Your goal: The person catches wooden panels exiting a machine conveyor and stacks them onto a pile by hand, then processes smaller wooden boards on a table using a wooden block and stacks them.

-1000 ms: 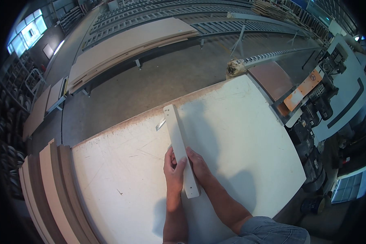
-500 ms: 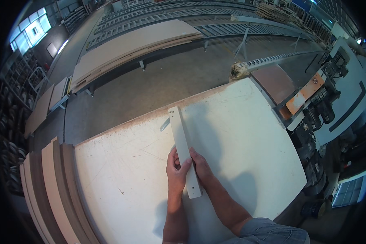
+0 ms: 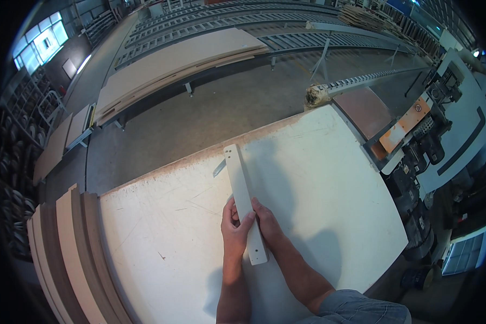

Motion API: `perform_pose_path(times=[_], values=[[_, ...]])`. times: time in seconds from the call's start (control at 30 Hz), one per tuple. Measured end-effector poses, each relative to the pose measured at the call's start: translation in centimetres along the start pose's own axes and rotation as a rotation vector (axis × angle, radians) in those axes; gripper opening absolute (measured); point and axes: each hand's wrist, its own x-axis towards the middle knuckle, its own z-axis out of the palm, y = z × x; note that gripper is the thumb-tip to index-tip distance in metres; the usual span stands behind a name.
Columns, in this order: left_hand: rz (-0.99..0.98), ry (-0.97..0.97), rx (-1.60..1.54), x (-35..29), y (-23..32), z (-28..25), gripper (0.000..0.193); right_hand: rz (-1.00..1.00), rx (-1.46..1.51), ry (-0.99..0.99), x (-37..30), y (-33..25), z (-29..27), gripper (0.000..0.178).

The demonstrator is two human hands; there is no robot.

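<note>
A long, narrow white board (image 3: 239, 183) with small drilled holes near both ends points away from me over the white worktable (image 3: 162, 227). My left hand (image 3: 235, 227) grips its left side near the middle, thumb on top and fingers curled at the edge. Opposite it, my right hand (image 3: 266, 220) is closed on the right edge. Partly behind the board's far half, a slim silvery-blue tool (image 3: 219, 168) sticks out to the left; its kind is hard to make out. The fingertips under the board are hidden.
Stacked long panels (image 3: 73, 243) stand along the table's left side. At the right is a machine with an orange plate (image 3: 405, 127) and dark motors. Beyond the far edge, large boards (image 3: 183, 51) lie on a roller conveyor (image 3: 329, 39).
Both hands keep the same hold on the white board. Only a very slight shift of the view shows.
</note>
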Motion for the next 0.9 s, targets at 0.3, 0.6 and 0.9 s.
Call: perform_pose_path(times=[0.3, 0.6, 0.9], values=[[0.007, -0.013, -0.019, 0.1, -0.1, 0.0, 0.054, -0.004, 0.054, -0.021, -0.1, -0.3, 0.2, 0.051], [0.013, -0.013, 0.004, 0.1, -0.3, 0.0, 0.054, 0.014, 0.031, -0.019, -0.4, -0.7, 0.2, 0.051], [0.009, -0.004, 0.017, 0.1, -0.2, 0.0, 0.054, 0.068, 0.089, -0.048, -0.6, -1.0, 0.2, 0.045]])
